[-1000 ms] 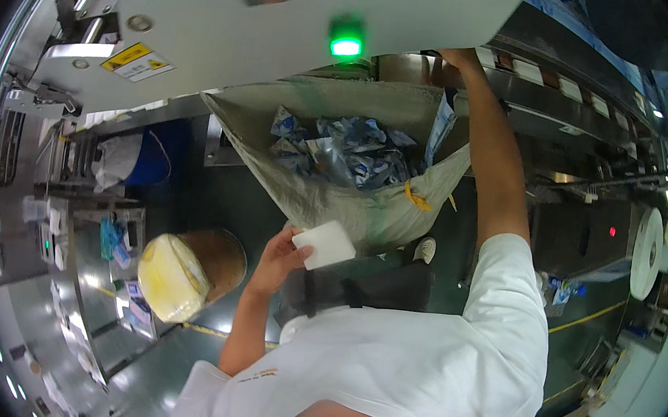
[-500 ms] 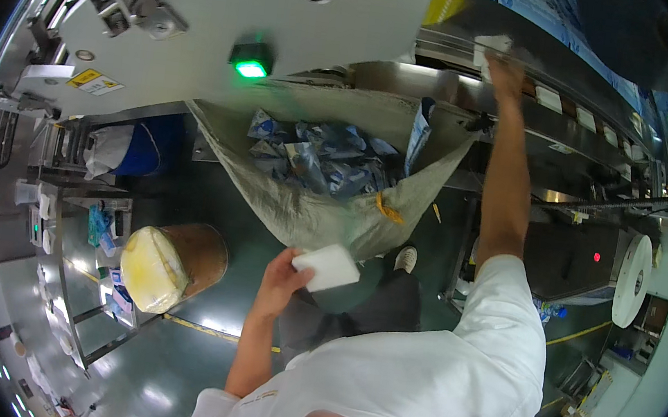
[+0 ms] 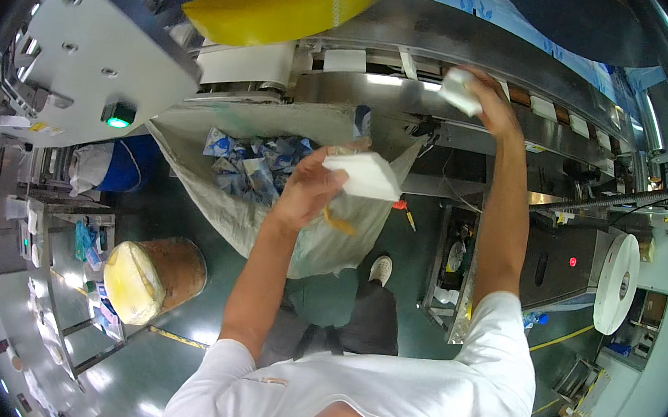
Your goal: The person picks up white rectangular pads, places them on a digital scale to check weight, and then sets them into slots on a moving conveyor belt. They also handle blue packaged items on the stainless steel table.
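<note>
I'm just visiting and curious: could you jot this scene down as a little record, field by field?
Left hand: the person's left hand grips a white pad, thumb on top
Right hand: the right hand, raised at the machine, holds a second white pad, slightly blurred
Machine: metal rail with a row of spaced white pieces behind it
Sack: pale, open sack containing blue-and-silver packets
Signal: green lamp, lit
Floor, left: brown drum with a yellowish covered top
</note>
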Available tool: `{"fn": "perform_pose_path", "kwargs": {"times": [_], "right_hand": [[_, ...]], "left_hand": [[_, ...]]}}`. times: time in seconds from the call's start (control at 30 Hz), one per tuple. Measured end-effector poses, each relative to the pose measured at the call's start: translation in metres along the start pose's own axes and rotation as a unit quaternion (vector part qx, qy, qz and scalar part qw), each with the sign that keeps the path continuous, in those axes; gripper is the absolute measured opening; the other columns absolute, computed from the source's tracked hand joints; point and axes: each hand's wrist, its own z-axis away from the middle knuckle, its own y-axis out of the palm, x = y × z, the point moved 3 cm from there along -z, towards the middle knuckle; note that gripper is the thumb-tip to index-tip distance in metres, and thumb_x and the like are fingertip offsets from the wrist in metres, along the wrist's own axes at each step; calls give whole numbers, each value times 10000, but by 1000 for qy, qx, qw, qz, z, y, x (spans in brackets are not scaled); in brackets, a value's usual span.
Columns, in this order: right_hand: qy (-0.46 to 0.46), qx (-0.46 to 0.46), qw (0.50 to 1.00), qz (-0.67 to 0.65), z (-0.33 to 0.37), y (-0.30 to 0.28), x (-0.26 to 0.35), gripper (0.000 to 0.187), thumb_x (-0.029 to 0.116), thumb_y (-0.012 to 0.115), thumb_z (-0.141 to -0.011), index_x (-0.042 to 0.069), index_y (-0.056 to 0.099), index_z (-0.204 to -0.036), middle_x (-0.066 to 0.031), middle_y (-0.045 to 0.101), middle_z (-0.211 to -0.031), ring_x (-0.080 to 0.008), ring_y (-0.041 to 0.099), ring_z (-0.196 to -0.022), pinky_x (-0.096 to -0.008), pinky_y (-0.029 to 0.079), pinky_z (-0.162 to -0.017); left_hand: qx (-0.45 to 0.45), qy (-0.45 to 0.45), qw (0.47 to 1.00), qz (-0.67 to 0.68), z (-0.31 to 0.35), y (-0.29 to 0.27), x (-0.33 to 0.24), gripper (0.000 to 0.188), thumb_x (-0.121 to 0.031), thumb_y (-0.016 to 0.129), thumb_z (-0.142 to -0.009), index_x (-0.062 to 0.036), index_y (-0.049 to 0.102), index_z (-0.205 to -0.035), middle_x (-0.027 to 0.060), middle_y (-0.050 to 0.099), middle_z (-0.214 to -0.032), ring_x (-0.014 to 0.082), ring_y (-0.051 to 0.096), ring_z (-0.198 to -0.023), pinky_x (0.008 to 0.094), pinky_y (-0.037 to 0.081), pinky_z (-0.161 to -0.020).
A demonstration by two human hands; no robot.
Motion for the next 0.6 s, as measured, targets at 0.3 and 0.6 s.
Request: {"fn": "perform_pose_path", "kwargs": {"times": [0.3,0.6], "right_hand": [[42,-106,748,653,-109,23,-21,834,585,784,-825,241,492,-1525,-131,502,-1535,-350,496,-1378,-542,464,-1079],[88,-274,741,607,-26,-121,-18,667,545,712,-861,38,662,-1291,-254,652,-1273,-390,637,-1191,-506,525,-977]], "left_hand": [[-74,-35,996,-37,76,-24,35,509,-186,804,-866,-12,616,-1306,186,584,-1448,364,537,-1374,515,412,-1140],[-101,-14,988,-120,-25,30,27,267,-106,714,-943,-29,659,-1192,25,687,-1067,135,629,-955,295,500,-836]]}}
